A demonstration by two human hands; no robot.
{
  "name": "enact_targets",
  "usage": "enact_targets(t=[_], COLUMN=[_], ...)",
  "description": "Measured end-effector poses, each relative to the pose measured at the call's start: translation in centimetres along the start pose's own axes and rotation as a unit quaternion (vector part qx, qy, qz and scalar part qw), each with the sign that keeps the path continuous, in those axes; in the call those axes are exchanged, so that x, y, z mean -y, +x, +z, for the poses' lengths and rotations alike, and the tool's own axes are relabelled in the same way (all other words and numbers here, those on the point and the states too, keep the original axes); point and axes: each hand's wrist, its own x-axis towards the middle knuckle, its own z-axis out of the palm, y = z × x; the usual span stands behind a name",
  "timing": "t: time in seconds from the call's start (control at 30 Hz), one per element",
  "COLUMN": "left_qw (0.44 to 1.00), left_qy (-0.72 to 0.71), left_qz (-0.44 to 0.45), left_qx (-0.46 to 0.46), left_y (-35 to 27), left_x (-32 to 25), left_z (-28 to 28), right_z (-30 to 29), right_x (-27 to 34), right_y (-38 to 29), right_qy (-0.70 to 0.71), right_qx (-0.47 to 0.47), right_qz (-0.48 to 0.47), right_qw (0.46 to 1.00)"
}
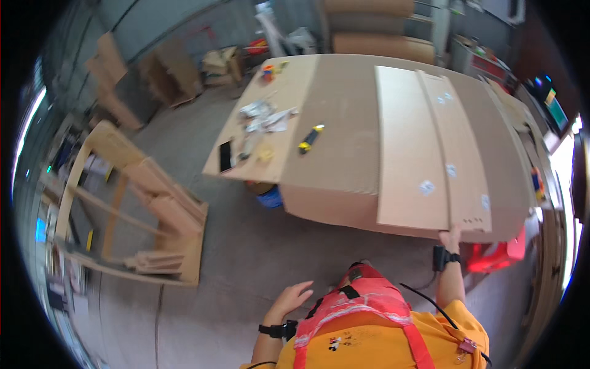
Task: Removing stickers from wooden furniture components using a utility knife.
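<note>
Two pale wooden boards lie side by side on a cardboard-covered table point(341, 120): a wide flat board point(410, 152) and, to its right, a narrower panel point(463, 152) with small holes at its near end. Stickers dot both. My right hand point(451, 234) is at the near edge where the two meet, its fingers partly hidden, so its hold is unclear. My left hand point(291, 300) hangs over the floor near my red apron, fingers apart, holding nothing. A yellow and black utility knife point(311, 138) rests on the cardboard, left of the boards.
On the table's left part lie a phone point(226, 157), crumpled plastic point(265, 115) and an orange and blue tape roll point(268, 73). A wooden frame point(124, 212) with stacked strips stands at the left. A red stool point(498, 253) is beneath the table's right corner.
</note>
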Motion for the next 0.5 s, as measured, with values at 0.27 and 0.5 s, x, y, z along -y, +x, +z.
enact_targets(t=[0.27, 0.5], left_qw=[0.926, 0.713], left_qy=[-0.283, -0.327], left_qz=[0.163, 0.619], left_qx=[-0.191, 0.04], left_y=[-6.4, -9.2], left_x=[-15.5, -25.3], left_z=[-13.7, -24.2], right_z=[9.1, 27.7], right_x=[-9.9, -23.1], right_y=[-18.8, -27.1], right_qy=[-0.225, -0.481], right_qx=[0.27, 0.644], right_qz=[0.387, 0.299], right_qw=[0.853, 0.514])
